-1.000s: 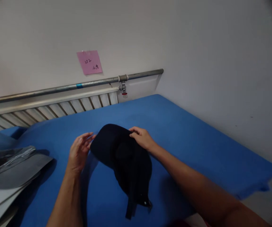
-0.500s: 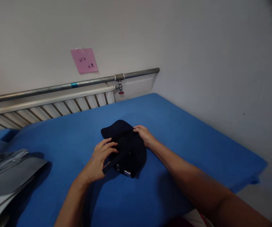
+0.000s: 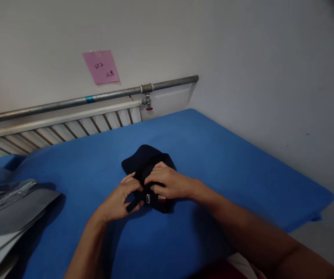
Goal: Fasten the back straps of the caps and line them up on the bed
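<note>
Cap (image 3: 143, 159) (folded, frame centre) is pinched by left hand (image 3: 123, 199) and right hand (image 3: 167, 184); a loose grip could let it unfold.

The folded cloth cap (image 3: 145, 164) is very dark navy, almost black, with a small silver metal buckle (image 3: 148, 198) and beside it a tiny label in red and white. It lies on a plain bright blue bed cover (image 3: 228, 170). At the left edge of the bed lies a flat grey plastic bag (image 3: 12, 205) with paler grey sheets under it. On the white wall hangs a pink paper note (image 3: 100, 66) with dark handwriting. The grey metal pipe (image 3: 97, 99) carries a light blue band and a small red valve handle.
</note>
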Tool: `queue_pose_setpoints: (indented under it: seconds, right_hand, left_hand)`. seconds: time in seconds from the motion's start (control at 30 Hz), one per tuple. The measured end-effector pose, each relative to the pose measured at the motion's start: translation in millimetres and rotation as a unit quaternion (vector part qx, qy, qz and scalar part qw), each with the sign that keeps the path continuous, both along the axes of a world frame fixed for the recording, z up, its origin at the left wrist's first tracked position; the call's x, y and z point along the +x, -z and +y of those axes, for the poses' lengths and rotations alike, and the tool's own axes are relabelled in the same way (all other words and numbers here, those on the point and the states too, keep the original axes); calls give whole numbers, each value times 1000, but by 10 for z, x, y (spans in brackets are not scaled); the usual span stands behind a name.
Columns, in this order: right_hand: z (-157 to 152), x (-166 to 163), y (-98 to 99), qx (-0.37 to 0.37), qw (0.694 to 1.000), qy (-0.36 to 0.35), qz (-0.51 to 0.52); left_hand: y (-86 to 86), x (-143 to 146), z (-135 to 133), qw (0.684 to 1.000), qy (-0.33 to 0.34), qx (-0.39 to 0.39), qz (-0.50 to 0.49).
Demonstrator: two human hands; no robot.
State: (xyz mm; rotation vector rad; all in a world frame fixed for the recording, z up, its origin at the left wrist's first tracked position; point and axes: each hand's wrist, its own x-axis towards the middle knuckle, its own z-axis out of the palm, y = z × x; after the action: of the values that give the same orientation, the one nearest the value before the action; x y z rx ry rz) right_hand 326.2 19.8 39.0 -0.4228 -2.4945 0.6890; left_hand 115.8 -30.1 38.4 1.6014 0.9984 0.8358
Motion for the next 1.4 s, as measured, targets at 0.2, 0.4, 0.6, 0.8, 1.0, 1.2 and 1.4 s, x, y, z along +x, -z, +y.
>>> queue_pose_setpoints:
  seconds: [0.2,0.4,0.6,0.8,1.0,1.2,1.4]
  right_hand:
    - [38,17,-7,-213,970,88,81]
    - [-58,-44,-61,-482,849,53,211]
    - [-109,-98,-126,-570,770,27,285]
    - [-19,-109,-80,-616,711,55,335]
    - [-105,-166,-7,-566,781,55,259]
    - [-140,-225,24,-577,784,69,218]
    - [-163,-230,22,-566,798,60,199]
  left_hand:
    - [23,-32,-42,996,-24,50,75]
    - [74,-335,-70,982,-187,-8,-38]
    - [81,-510,-47,968,-232,-69,-70]
    - [45,-426,-47,978,-196,-73,-25]
    - [20,-364,-40,980,-169,-100,-8]
    - [30,-344,-27,988,-146,-35,-25]
    - [87,-349,-32,984,-139,-81,-70]
